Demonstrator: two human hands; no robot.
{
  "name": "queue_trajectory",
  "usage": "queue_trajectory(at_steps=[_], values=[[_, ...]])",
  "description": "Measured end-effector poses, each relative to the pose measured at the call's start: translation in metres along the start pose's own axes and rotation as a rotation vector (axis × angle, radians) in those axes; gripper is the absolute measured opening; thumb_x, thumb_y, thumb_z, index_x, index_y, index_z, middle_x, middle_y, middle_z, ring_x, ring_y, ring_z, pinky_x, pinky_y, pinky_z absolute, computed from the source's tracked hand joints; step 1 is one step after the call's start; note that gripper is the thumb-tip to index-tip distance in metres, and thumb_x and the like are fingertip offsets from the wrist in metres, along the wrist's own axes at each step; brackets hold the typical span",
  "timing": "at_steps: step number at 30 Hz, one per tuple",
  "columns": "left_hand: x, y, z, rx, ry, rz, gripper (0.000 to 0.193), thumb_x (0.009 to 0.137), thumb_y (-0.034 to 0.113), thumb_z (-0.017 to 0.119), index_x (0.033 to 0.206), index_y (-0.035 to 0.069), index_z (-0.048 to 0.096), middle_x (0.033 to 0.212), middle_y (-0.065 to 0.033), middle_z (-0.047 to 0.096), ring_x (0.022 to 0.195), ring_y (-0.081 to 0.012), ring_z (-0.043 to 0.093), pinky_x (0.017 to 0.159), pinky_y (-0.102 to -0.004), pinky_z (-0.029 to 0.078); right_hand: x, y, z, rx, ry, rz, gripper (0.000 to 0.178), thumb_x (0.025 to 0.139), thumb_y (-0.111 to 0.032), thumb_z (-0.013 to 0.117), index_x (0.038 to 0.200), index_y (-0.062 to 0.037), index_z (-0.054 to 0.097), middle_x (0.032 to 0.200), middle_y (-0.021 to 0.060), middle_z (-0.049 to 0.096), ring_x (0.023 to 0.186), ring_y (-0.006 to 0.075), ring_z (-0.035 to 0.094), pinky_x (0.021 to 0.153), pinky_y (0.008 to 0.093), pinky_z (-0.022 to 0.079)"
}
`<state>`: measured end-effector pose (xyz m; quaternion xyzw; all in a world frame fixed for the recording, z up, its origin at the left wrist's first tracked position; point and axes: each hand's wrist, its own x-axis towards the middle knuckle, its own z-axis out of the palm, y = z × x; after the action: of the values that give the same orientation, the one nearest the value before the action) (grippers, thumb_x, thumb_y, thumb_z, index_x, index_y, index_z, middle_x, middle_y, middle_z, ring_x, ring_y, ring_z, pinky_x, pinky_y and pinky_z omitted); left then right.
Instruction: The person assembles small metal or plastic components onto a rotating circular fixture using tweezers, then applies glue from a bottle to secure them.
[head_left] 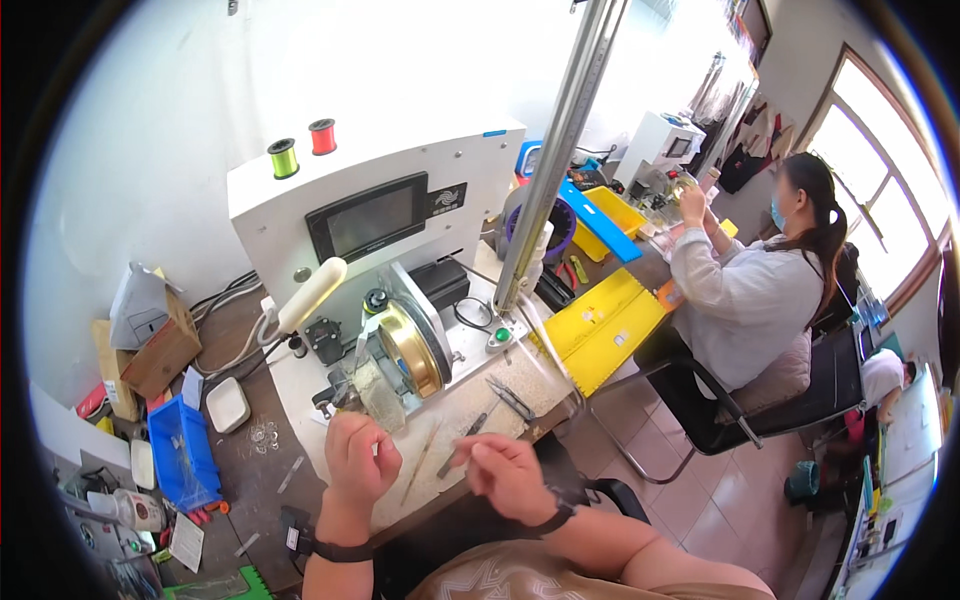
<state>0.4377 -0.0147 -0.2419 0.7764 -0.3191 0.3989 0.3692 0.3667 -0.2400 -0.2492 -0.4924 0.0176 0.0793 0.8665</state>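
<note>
My left hand (360, 458) is raised over the front of the bench, its fingers curled together. Apart from it, to the right, my right hand (507, 480) has its thumb and fingers drawn into a pinch. Anything between the fingers of either hand is hidden or too fine to see. Just beyond my left hand stands a winding machine with a brass-coloured wheel (408, 350) and a clear, cloudy disc-like part (378, 398). Near my right hand lie a dark slim tool (462, 445), a thin brown stick (420, 462) and a pair of metal tweezers-like tools (512, 398).
The machine's white housing (262, 215) carries a dark screen (366, 218) and green (283, 158) and red (322, 136) thread spools. A lamp arm (312, 295) leans ahead. A blue bin (182, 452) stands left. A metal post (556, 150) rises right, near a yellow board (605, 325) and a seated co-worker (740, 300).
</note>
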Motion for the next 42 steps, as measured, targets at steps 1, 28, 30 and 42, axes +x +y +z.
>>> queue_trajectory(at_steps=[1,28,30,42], values=[[-0.005,-0.001,0.002,0.029,-0.006,0.014,0.013,0.082,0.001,0.064,0.092,0.003,0.056,0.091,-0.0134,0.058,0.081,-0.0338,0.058,0.074,-0.0435,0.049,0.001,-0.013,-0.01,-0.091,0.058,-0.041,0.023,0.103,-0.011,0.061,0.121,0.0002,0.069,0.098,0.0078,0.073,0.058,0.0066,0.055,0.052,0.0205,0.042],[-0.015,-0.001,0.012,0.039,0.011,-0.009,0.016,0.084,-0.005,0.064,0.098,0.002,0.058,0.107,-0.0169,0.065,0.092,-0.0359,0.064,0.083,-0.0446,0.053,0.217,-0.198,-0.099,-0.814,0.705,-0.794,0.027,0.094,-0.029,0.075,0.094,-0.0019,0.071,0.079,-0.0014,0.065,0.069,0.0088,0.059,0.059,0.0283,0.047],[-0.015,0.0,0.012,0.059,0.032,0.028,0.014,0.084,0.0,0.066,0.096,0.003,0.061,0.111,-0.0156,0.067,0.092,-0.0346,0.064,0.08,-0.0442,0.053,0.192,-0.196,-0.101,-0.351,0.63,-0.839,0.022,0.098,-0.026,0.073,0.101,-0.0051,0.069,0.085,-0.0029,0.064,0.066,0.0062,0.055,0.055,0.0234,0.043],[-0.017,0.001,0.011,-0.003,0.055,-0.005,0.023,0.075,-0.004,0.07,0.095,0.004,0.061,0.111,-0.0145,0.068,0.092,-0.0323,0.066,0.075,-0.0413,0.054,0.043,-0.082,-0.01,0.385,0.257,-0.491,0.034,0.106,-0.036,0.056,0.126,-0.0086,0.06,0.096,0.0025,0.069,0.079,0.0174,0.064,0.063,0.0314,0.05]])
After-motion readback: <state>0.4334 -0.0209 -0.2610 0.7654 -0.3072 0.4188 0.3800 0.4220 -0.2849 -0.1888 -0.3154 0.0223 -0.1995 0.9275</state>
